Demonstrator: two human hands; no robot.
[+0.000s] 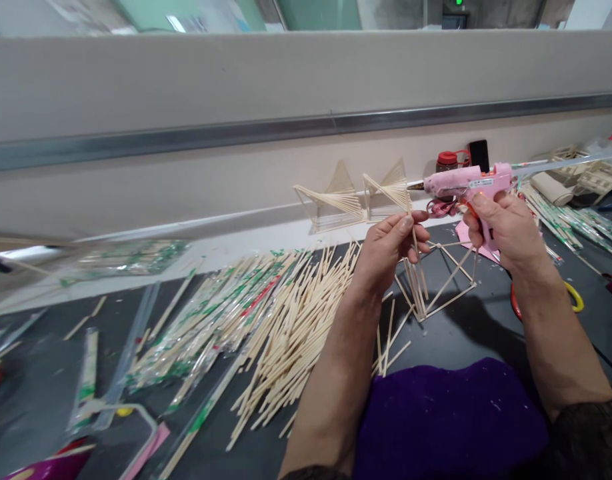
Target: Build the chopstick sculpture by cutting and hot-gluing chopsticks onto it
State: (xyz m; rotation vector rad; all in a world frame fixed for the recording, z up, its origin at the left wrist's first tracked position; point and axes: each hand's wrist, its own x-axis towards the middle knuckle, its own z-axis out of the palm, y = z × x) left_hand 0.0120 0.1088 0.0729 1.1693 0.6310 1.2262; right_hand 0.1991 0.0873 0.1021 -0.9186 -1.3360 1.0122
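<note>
In the right of the frame, the grip of a pink glue gun (486, 180) is wrapped by the closed fingers of the right hand (511, 227); whether the trigger is pressed cannot be told. Right of centre, a stick (421, 267) is pinched between the thumb and fingertips of the left hand (391, 247), and the nozzle is held just above its upper end; contact cannot be told. Just below, a stick frame (419, 293) is stood on the dark table (491, 327), with bare surface shown between it and the scissors (577, 298) at lower right. Movement to the left is hemmed in by a stick pile (296, 333) beside the left forearm, with packets (211, 313) spread beyond. Behind the hands, room is bounded by the wall (186, 100), at whose foot two models (339, 200) are placed. The table's near side is partly covered by purple cloth (451, 427) at lower right.
</note>
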